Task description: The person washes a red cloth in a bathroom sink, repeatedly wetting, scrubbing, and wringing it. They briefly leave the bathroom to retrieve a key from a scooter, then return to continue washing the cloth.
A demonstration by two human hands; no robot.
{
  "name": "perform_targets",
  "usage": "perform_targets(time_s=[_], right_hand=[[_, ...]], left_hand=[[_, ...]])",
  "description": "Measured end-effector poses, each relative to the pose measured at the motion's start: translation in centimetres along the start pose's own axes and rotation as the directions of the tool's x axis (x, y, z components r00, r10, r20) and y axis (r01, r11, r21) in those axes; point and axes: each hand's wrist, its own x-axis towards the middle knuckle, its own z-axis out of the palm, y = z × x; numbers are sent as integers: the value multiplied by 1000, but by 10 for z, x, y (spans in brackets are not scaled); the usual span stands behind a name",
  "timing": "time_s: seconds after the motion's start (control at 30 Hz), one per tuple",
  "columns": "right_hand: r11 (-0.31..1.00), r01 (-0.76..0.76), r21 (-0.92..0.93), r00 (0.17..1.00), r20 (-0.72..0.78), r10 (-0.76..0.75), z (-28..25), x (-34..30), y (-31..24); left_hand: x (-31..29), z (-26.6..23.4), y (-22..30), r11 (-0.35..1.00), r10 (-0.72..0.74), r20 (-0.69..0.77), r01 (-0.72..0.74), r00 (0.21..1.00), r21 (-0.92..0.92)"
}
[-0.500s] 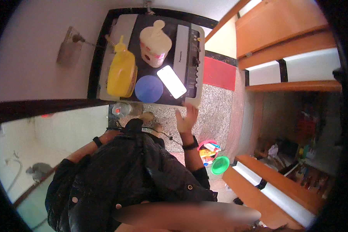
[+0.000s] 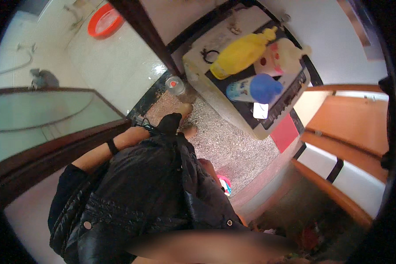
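My left hand [image 2: 135, 134] is at the front of my black jacket [image 2: 141, 189], with a dark band on its wrist. Its fingers are hidden at the dark fabric. Low at my right side, my right hand [image 2: 206, 166] is mostly covered by the jacket, so its fingers do not show. Both are apart from the washing machine [image 2: 220, 103]. On its top are a yellow bottle [image 2: 242, 53], a cream jug-like bottle [image 2: 277, 59], a blue-capped bottle [image 2: 242, 89] and a phone [image 2: 260, 111] with a bright white screen, partly covered by the blue cap.
A clear container with a red cap [image 2: 175, 85] stands on the speckled floor [image 2: 233, 149] near my feet. A pink basket [image 2: 225, 185] is partly visible beside my right hand. Glass panels [image 2: 53, 112] are at left, an orange-red basin [image 2: 104, 21] beyond them, wooden cabinets [image 2: 347, 127] at right.
My view has turned left, so the washing machine appears farther right. My right hand has drawn back from the machine's front edge to my side. My left hand stays by the jacket.
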Motion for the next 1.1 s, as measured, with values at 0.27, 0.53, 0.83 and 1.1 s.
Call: perform_targets(time_s=[0.27,0.53,0.83,1.1], right_hand=[[840,-48,-541,999,-27,39,10,60,-78],[789,119,-603,993,82,-87,41,126,-118],[853,199,-483,968,-36,-247,67,196,-187],[682,427,-594,871,67,-487,115,224,-330]], left_hand=[[-75,-13,-36,704,-550,-304,236,778,-670],[-27,170,-169,638,-297,190,342,936,-690],[-18,185,-254,80,-202,77,95,976,-992],[-93,134,-319,202,-286,87,149,954,-968]])
